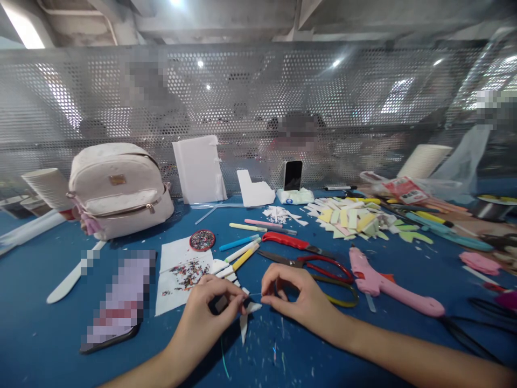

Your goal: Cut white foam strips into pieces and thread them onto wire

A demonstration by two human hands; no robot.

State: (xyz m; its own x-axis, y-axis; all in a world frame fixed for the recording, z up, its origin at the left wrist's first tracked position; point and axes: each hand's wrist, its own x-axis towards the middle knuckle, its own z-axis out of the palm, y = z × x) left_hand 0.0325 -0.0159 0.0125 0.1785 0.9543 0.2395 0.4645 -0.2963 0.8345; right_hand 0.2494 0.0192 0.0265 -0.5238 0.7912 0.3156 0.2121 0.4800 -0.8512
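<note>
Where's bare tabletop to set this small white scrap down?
Bare blue tabletop lies near-left, beside the dark phone; a smaller patch separates the pink glue gun from the pink foam piece. Beyond the left hand, right hand and white scrap, red-handled scissors and coloured markers crowd it.

The person's body shows only as two arms and their hands. The left grip (208,312) and the right grip (302,299) are bare hands with slender fingers and smooth knuckles. The left forearm (153,372) and the right forearm (412,358) are bare as far as the picture's edge, both slim with narrow wrists. The nails are too small to make out.
</note>
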